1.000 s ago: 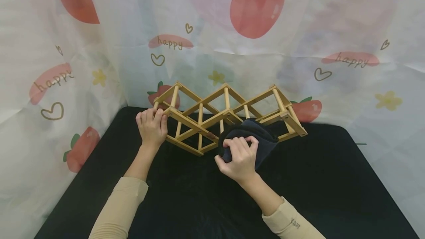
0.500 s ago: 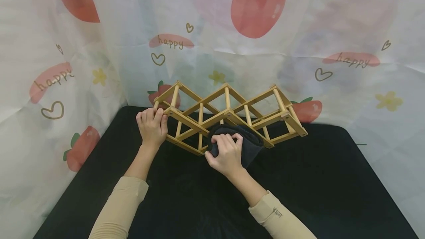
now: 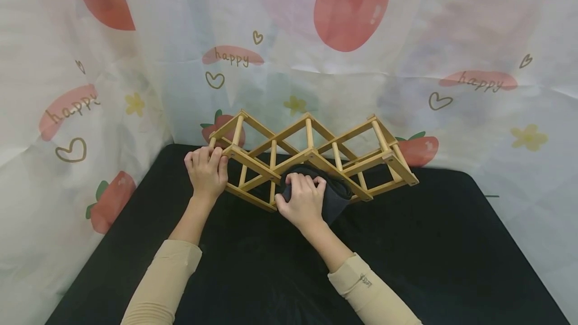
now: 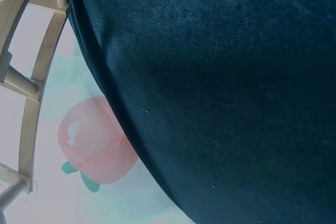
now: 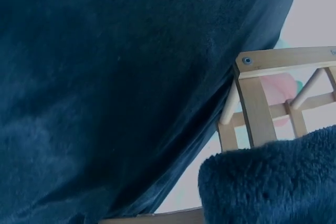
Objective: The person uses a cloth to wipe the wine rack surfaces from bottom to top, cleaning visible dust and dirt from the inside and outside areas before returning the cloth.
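A wooden lattice rack (image 3: pixel 289 163) with crossed slats and round dowels stands expanded at the back of the black-covered table. At its left end, my left hand (image 3: pixel 205 172) grips the frame with the fingers bent over the top. My right hand (image 3: pixel 303 199) holds a dark folded cloth (image 3: pixel 336 200) against the front middle of the rack, its fingers curled into it. In the right wrist view the cloth (image 5: pixel 273 187) has a fluffy pile and covers part of the rack (image 5: pixel 255 111). Neither hand shows in the wrist views.
A black cloth cover (image 3: pixel 253 275) lies over the table. Behind and to the left hangs a pale curtain (image 3: pixel 171 24) printed with red fruit, hearts and the word "happy"; the rack stands close to it.
My right hand has moved left and slightly away from me along the rack's front, carrying the cloth. More of the rack's right part now shows. The left hand and the rack have stayed still.
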`<state>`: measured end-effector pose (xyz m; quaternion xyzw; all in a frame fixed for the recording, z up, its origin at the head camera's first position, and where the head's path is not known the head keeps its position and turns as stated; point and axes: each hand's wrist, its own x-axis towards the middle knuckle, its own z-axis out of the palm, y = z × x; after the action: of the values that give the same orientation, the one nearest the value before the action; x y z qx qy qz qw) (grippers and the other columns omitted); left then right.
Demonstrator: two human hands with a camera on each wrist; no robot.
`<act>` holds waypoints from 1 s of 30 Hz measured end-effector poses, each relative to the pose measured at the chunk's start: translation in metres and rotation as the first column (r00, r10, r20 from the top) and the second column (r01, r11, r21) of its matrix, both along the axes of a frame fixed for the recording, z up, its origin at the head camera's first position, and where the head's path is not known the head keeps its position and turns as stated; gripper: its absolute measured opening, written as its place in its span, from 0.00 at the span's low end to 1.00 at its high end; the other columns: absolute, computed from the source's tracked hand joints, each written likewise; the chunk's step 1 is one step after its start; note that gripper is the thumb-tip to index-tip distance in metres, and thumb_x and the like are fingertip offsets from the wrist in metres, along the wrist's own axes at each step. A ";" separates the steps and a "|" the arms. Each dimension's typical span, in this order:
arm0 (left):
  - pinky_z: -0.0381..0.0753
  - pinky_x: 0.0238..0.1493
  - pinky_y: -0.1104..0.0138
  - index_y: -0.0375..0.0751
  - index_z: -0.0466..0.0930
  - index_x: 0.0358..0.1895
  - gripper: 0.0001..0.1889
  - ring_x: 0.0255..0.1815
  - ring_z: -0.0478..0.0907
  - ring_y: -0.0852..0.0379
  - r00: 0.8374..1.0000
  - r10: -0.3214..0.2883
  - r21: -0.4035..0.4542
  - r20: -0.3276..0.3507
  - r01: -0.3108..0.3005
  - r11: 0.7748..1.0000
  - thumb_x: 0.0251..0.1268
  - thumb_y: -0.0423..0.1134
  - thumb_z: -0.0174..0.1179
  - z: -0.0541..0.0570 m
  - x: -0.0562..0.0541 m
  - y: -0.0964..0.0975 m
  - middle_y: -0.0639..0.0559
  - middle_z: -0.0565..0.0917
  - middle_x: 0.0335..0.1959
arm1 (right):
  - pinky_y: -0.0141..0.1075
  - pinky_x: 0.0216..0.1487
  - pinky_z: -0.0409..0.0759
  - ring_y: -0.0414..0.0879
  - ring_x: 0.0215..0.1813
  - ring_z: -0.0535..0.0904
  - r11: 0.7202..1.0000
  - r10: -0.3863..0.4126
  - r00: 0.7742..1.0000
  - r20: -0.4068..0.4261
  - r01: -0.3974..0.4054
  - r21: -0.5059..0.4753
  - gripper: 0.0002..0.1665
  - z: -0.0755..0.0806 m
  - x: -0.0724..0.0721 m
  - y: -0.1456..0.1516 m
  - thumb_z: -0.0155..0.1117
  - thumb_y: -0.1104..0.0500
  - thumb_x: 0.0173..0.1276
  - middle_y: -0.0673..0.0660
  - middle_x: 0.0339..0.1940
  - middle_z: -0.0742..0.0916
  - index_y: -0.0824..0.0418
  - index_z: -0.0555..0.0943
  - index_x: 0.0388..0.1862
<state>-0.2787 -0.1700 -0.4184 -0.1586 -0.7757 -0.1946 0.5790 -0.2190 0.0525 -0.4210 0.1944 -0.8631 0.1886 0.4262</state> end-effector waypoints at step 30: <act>0.57 0.43 0.49 0.37 0.68 0.33 0.21 0.33 0.64 0.43 1.000 -0.020 -0.009 0.006 0.020 1.000 0.72 0.52 0.36 0.001 0.000 0.000 0.41 0.70 0.31 | 0.50 0.41 0.66 0.52 0.35 0.71 0.972 -0.121 0.983 -0.136 0.145 0.186 0.29 -0.014 -0.004 0.002 0.76 0.49 0.42 0.58 0.36 0.77 0.61 0.76 0.41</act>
<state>-0.2788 -0.1705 -0.4178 -0.1683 -0.7767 -0.1975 0.5740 -0.2227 0.0541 -0.4351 0.1881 -0.8605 0.0613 0.4694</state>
